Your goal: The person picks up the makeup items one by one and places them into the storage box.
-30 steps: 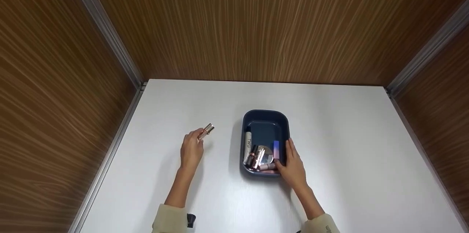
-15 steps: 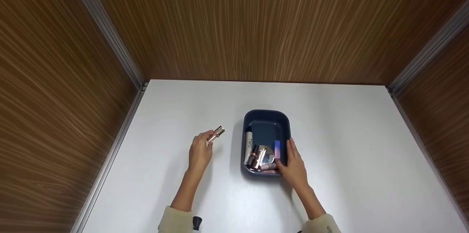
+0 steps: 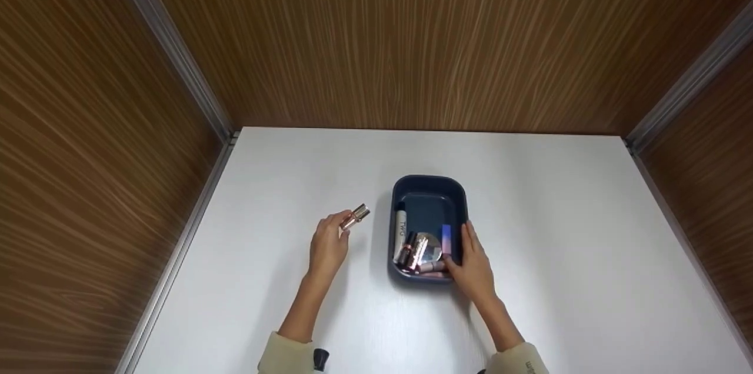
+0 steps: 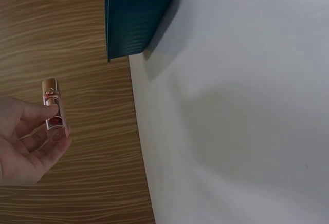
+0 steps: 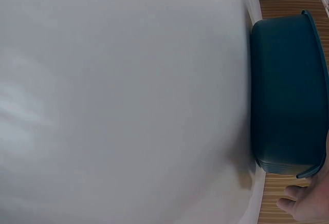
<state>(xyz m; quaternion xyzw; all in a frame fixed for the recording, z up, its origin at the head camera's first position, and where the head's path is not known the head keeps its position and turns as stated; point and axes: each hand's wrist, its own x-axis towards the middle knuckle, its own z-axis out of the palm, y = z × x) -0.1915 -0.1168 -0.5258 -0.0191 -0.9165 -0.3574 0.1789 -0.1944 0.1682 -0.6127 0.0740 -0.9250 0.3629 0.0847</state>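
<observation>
My left hand [image 3: 327, 249] pinches a lipstick [image 3: 355, 217] between thumb and fingers, raised over the table left of a dark blue storage bin [image 3: 428, 209]. In the left wrist view the lipstick [image 4: 52, 106] shows a gold end and a clear, reddish body. My right hand [image 3: 474, 273] grips the bin's right wall near its front corner, thumb inside the rim and fingers outside. Inside lie a white tube [image 3: 400, 234] lettered TWG, a dark tube [image 3: 405, 251], a shiny tube [image 3: 418, 251], a round mirrored compact [image 3: 433, 251], a blue-and-pink stick [image 3: 446, 239] and a greyish-pink tube [image 3: 430, 267].
The bin stands on a white table [image 3: 547, 215], walled by brown wood-grain panels [image 3: 388, 39] at the back and both sides. A small black object [image 3: 320, 359] shows beside the left sleeve [image 3: 286, 355] at the front.
My left hand has moved right, toward the bin, carrying the lipstick. The right hand and the bin have stayed nearly in place.
</observation>
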